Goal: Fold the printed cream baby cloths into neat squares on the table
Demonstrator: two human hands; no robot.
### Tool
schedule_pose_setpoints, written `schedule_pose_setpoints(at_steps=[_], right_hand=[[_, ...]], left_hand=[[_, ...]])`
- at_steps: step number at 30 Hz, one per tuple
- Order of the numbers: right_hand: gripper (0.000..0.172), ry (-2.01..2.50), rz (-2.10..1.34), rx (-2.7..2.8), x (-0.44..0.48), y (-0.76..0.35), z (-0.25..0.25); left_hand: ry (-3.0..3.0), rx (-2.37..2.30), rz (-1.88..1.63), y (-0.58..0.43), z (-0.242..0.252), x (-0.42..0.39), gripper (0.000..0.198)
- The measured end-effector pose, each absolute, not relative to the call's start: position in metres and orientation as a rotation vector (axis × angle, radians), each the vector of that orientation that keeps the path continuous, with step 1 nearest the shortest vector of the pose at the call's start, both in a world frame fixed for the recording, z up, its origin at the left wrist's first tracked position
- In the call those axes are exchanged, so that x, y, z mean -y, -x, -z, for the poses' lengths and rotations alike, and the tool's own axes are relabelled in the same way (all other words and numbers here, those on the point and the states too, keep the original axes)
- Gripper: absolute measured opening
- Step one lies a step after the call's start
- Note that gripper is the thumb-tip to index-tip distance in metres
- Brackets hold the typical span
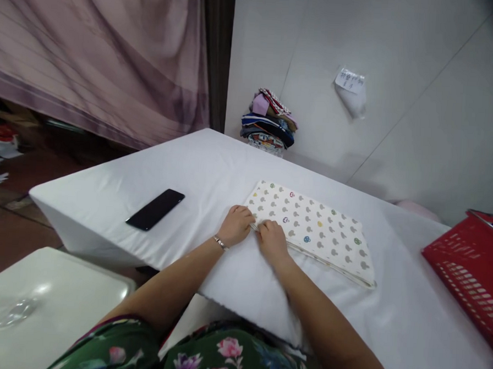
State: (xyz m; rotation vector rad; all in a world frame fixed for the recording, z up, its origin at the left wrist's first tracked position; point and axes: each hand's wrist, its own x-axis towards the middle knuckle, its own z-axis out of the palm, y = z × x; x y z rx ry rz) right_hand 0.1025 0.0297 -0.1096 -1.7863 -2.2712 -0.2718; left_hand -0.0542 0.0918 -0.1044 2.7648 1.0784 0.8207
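A folded white cloth (310, 226) printed with grey mushroom-like shapes and a few coloured ones lies flat on the white-covered table (206, 171). At its near left corner, my left hand (236, 225) is closed on the cloth's edge, fingers curled over it. Right beside it, my right hand (272, 240) pinches the same near edge between thumb and fingers. Several layers show along the cloth's front and right edges. My fingertips partly hide the corner.
A black phone (156, 209) lies on the table to the left. A red plastic basket (469, 268) stands at the right edge. Folded fabrics (270, 122) are stacked against the wall behind. A white stool or chair seat (58, 301) sits at lower left, below a pink curtain (113, 51).
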Motion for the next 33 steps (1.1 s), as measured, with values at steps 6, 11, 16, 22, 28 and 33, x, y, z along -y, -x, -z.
schedule_pose_setpoints(at_steps=[6, 11, 16, 22, 28, 33], right_hand=[[0.014, 1.725, 0.281, 2.228, -0.030, -0.101, 0.120], [0.015, 1.696, 0.285, 2.178, -0.029, -0.102, 0.123], [0.026, 1.691, 0.274, 2.174, -0.028, -0.101, 0.120], [0.028, 1.712, 0.255, 2.180, -0.030, -0.100, 0.122], [0.027, 1.688, 0.220, 2.169, -0.030, -0.100, 0.122], [0.029, 1.682, 0.185, 2.185, -0.031, -0.099, 0.124]], left_hand=[[-2.635, -1.094, -0.834, 0.057, 0.108, -0.095, 0.026], [-2.327, -1.131, -1.037, 0.059, 0.112, -0.108, 0.027], [-2.185, -1.335, -0.950, 0.053, 0.098, -0.145, 0.022], [-2.031, -1.510, -0.694, 0.031, 0.088, -0.203, 0.022], [-1.971, -1.571, -0.572, 0.004, 0.094, -0.238, 0.031], [-1.926, -1.646, -0.516, -0.015, 0.091, -0.256, 0.035]])
